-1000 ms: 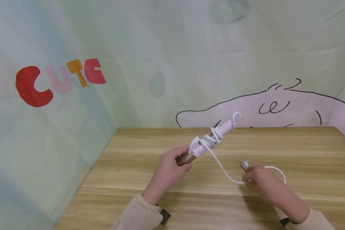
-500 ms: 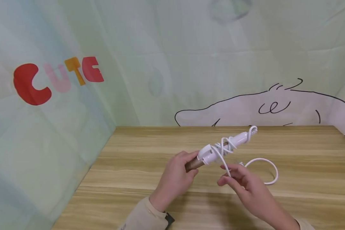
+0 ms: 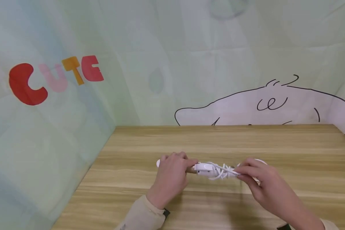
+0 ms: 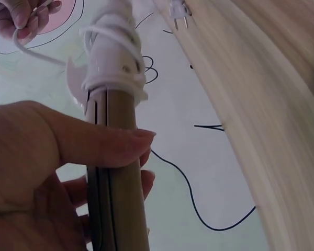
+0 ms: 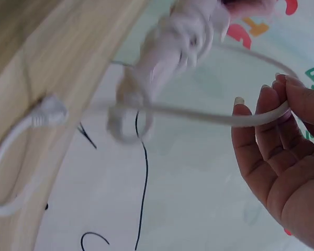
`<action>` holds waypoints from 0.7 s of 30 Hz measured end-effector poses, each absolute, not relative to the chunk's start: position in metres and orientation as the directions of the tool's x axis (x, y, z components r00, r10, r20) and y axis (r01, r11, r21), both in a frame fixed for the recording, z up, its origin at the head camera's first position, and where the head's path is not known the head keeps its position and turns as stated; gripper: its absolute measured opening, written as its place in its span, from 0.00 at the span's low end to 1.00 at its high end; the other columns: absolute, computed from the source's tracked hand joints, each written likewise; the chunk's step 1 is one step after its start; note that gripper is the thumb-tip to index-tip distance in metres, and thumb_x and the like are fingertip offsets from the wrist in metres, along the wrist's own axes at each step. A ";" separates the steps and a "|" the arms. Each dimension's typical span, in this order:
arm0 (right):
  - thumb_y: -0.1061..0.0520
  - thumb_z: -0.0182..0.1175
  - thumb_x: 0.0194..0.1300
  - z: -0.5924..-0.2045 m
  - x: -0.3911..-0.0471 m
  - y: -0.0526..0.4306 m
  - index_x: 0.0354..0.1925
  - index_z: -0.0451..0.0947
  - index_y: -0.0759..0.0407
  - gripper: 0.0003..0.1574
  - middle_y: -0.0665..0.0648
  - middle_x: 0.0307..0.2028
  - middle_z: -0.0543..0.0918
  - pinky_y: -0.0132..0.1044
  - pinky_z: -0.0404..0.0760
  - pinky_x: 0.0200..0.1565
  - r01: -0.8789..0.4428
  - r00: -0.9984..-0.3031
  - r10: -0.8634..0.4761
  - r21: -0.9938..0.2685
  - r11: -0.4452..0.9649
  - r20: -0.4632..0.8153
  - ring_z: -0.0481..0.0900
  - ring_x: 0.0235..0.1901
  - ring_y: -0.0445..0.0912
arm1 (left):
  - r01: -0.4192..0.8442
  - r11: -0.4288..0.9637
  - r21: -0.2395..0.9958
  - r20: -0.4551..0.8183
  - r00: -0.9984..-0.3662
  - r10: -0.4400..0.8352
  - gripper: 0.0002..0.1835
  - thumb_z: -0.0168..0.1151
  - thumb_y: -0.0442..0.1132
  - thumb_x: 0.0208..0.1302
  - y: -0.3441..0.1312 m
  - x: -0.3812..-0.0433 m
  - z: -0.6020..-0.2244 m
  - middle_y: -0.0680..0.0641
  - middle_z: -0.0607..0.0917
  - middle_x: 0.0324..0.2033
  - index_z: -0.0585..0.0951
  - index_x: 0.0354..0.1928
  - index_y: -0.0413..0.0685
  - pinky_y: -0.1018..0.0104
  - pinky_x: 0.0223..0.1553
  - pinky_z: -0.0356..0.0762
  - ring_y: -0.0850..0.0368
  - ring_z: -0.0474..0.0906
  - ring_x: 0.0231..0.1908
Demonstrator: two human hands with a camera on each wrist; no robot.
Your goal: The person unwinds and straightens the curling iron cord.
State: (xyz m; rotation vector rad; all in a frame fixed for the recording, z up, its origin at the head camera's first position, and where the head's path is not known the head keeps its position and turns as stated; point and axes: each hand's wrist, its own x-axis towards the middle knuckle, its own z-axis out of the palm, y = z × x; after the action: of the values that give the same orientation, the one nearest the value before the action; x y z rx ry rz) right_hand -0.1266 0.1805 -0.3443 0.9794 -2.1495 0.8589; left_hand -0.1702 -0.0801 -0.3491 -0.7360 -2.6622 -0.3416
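A white curling iron (image 3: 204, 169) with a brown barrel lies roughly level in the head view, over the middle of the table. My left hand (image 3: 172, 177) grips the barrel, thumb across it in the left wrist view. White cord (image 5: 209, 116) loops round the handle several times. Between thumb and fingertips, my right hand (image 3: 267, 183) pinches the cord beside the handle's end. The two-pin plug (image 4: 179, 11) hangs from the loose end of the cord; in the right wrist view this plug (image 5: 51, 111) shows beside a cord loop. My right hand hides the handle's tip in the head view.
The wooden table (image 3: 126, 198) reaches back to a pale green cloth backdrop (image 3: 138, 64). Coloured letters (image 3: 28, 84) and a black-lined cartoon figure are printed on the cloth. Another cloth side borders the table at left.
The curling iron has come down from an upward tilt to nearly level. My right hand has moved up along the cord to the wrapped handle, drawing the cord over the windings.
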 end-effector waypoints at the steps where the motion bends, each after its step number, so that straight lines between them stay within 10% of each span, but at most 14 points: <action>1: 0.42 0.47 0.76 -0.342 -0.127 0.183 0.36 0.85 0.53 0.25 0.41 0.33 0.78 0.21 0.68 0.30 -0.800 -0.534 -0.402 -0.291 0.525 0.744 0.70 0.28 0.32 | 0.538 0.835 0.118 0.392 -0.798 0.458 0.27 0.71 0.24 0.43 -0.081 -0.170 -0.349 0.56 0.84 0.32 0.89 0.43 0.63 0.52 0.39 0.71 0.55 0.79 0.33; 15: 0.43 0.45 0.77 -0.335 -0.134 0.199 0.35 0.86 0.57 0.29 0.43 0.33 0.78 0.20 0.66 0.27 -0.805 -0.482 -0.427 -0.195 0.561 0.765 0.69 0.26 0.32 | 0.612 0.789 -0.044 0.305 -0.744 0.594 0.27 0.74 0.27 0.43 -0.089 -0.169 -0.342 0.58 0.83 0.33 0.89 0.41 0.70 0.51 0.47 0.68 0.57 0.75 0.34; 21: 0.42 0.45 0.77 -0.339 -0.147 0.208 0.33 0.86 0.59 0.30 0.49 0.33 0.79 0.23 0.69 0.28 -0.830 -0.400 -0.442 -0.113 0.545 0.803 0.72 0.29 0.39 | 0.804 0.575 0.152 0.160 -0.594 0.788 0.28 0.71 0.24 0.43 -0.095 -0.169 -0.342 0.67 0.81 0.33 0.89 0.42 0.67 0.60 0.50 0.64 0.69 0.75 0.39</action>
State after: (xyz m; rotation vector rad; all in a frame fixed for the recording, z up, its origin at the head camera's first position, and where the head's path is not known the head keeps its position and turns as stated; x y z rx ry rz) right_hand -0.1466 0.2084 -0.3392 1.0241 -2.0366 0.6642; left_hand -0.1689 -0.0946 -0.3423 -1.3780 -2.7216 -0.3203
